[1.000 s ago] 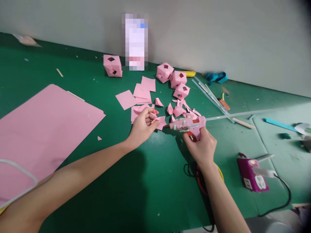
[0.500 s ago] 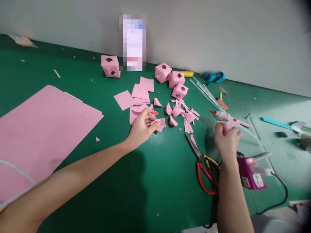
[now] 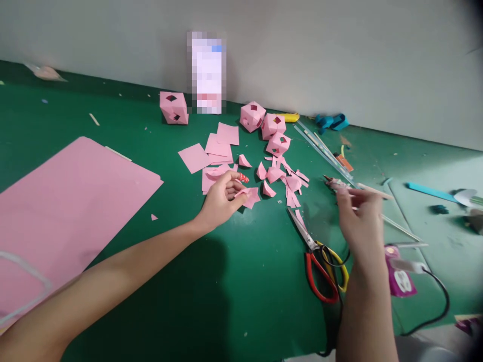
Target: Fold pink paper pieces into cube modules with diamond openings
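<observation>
My left hand is closed in a pinch on a small folded pink paper piece, resting on the green table at the edge of a pile of pink paper scraps. My right hand hovers over the pink glue gun, which lies on the table to the right with only its nozzle end showing. That hand's fingers are smeared by motion, so its grip is unclear. Red and yellow scissors lie just left of my right wrist.
Three pink paper cubes stand behind the scraps and another cube to the left. A large pink sheet covers the left. Clear glue sticks, a purple power strip with a black cable, and blue bits lie at right.
My right hand carried the glue gun from beside the paper piece out to the right and lowered it to the table. The scissors came into view. My left hand stayed put.
</observation>
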Tool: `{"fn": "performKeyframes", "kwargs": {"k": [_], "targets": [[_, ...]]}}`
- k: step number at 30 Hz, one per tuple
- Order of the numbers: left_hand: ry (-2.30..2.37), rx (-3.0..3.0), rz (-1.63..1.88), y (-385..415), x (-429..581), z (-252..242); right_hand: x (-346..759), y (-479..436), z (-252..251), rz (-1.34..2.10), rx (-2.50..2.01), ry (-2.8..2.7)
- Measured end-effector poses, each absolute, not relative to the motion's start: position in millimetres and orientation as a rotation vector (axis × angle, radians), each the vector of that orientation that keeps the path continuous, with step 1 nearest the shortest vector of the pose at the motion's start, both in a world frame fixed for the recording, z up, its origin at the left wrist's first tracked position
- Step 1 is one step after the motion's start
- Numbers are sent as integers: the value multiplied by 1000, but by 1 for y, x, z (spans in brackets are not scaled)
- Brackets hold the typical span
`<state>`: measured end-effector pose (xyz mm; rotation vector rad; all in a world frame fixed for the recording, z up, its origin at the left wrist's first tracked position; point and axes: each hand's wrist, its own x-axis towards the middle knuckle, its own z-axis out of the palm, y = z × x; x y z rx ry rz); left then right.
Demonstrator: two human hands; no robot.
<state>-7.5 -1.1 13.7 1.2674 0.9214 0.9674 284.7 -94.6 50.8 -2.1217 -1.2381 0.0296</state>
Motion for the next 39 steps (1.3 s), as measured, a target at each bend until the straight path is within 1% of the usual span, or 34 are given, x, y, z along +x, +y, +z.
{"fn": "performKeyframes", "kwargs": {"k": [4, 6, 9, 16, 28, 39], "targets": [[852, 1273, 945, -3, -9, 17, 213, -84, 63, 989, -1746, -1255], [808, 1290, 936, -4, -9, 17, 187, -80, 60, 1234, -1593, -1151], [761, 1295, 937, -5, -8, 17, 169, -79, 52, 1419, -1468, -1015], [740, 1295, 927, -4, -9, 15, 172, -79, 44, 1502, -1396, -834], [737, 1404, 867, -8, -11, 11, 172, -76, 42, 1377, -1465, -960], [720, 1497, 900, -12, -9, 12, 171, -79, 40, 1314, -1562, -1067]]}}
